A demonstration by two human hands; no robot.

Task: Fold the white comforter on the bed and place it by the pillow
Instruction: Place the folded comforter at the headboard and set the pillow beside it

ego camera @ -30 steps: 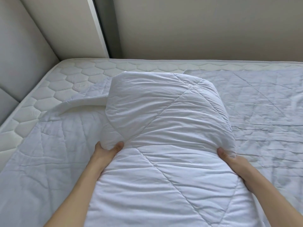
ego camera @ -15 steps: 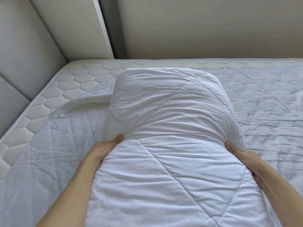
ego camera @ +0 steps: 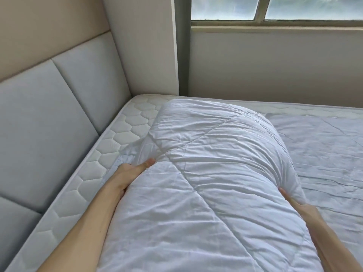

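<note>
The white quilted comforter (ego camera: 212, 173) is folded into a thick bundle and fills the middle of the view, its far end bulging upward over the bed. My left hand (ego camera: 129, 173) grips its left side, thumb pressed on top of the fabric. My right hand (ego camera: 300, 209) holds its right side, with the fingers tucked under the fold. No pillow is in view.
The mattress (ego camera: 110, 146) with a hexagon quilt pattern shows along the left. A padded grey headboard (ego camera: 49, 124) rises on the left. A white bed sheet (ego camera: 324, 154) lies on the right. A wall and window (ego camera: 275, 8) stand behind the bed.
The comforter bundle has been carried left toward the headboard, with both hands still holding it. The view has swung left and up, bringing the headboard and window into sight.
</note>
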